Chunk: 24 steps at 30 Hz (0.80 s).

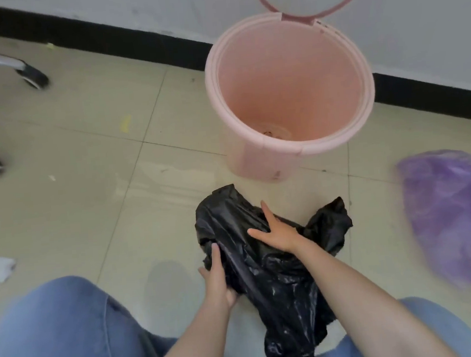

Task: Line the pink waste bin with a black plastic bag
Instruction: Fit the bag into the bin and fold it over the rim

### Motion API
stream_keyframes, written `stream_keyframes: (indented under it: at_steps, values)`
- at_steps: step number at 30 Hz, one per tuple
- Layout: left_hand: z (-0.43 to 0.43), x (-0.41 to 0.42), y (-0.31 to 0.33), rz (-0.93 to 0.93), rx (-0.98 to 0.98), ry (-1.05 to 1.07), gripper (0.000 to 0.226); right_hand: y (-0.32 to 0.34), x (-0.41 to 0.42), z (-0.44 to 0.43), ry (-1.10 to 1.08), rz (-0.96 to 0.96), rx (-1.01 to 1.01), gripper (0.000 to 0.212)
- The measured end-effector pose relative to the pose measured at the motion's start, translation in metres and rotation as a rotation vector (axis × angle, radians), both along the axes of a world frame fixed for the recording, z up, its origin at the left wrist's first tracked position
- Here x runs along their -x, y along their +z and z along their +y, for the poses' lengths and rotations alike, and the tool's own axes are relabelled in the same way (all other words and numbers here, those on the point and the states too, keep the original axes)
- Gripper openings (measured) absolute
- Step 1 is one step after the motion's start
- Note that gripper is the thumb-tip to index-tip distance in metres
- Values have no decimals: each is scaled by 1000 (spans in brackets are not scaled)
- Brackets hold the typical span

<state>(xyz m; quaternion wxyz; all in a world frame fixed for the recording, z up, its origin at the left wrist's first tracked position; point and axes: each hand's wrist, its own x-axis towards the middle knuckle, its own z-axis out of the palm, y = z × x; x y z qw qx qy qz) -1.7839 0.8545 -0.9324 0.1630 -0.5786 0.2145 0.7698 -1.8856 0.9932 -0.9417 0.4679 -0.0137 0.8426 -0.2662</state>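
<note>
Denim-clad knees (pixel 57 333) fill the bottom of the view, and between them the two bare forearms reach forward over the floor. The left hand (pixel 217 278) is closed on the near-left edge of the black plastic bag (pixel 263 260), fingers curled round a fold of film. The right hand (pixel 272 231) lies spread on top of the bag, fingers splayed and flat, pressing rather than gripping. The bag is crumpled and still bunched, lying on the tiled floor (pixel 102 188) just in front of the knees; its long axis runs from the person outward, toward the bin, tilted a little leftward, with one loose lobe flaring off to the right.

Beyond it, near but not touching, stands the pink waste bin (pixel 255 160), upright, mouth open to the camera, unlined, with its pink ring frame (pixel 271 9) flipped up against the wall (handy, that). A purple bag (pixel 454 217) sits well to the right; chair castors (pixel 33 77) are off to the left.

My read: this is the opening-out step. Next the hands need to find the bag's mouth, part the layers, and carry it over the rim.
</note>
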Motion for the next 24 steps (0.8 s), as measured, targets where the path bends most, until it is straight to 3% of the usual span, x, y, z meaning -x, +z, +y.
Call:
stream_keyframes:
  at_steps: [4, 8, 12, 14, 18, 22, 24]
  values:
    - [-6, 23, 14, 154, 187, 77, 100, 17, -15, -19, -230, -19, 318, 87]
    - [-27, 46, 37, 212, 297, 68, 103, 47, -16, -39, -214, 78, 375, 88]
    - [-55, 63, 75, 235, 516, 104, 99, 89, -7, -65, -168, 236, 417, 73]
    - [-71, 66, 97, 245, 629, 175, 85, 114, -2, -79, -104, 302, 425, 65]
    - [-98, 77, 149, 345, 821, 233, 33, 171, 6, -103, -40, 440, 500, 54]
    - [-107, 102, 203, 496, 973, 267, 20, 226, 17, -108, -112, 636, 622, 56]
    - [-103, 121, 230, 661, 953, 190, 22, 247, 20, -104, -194, 760, 668, 58]
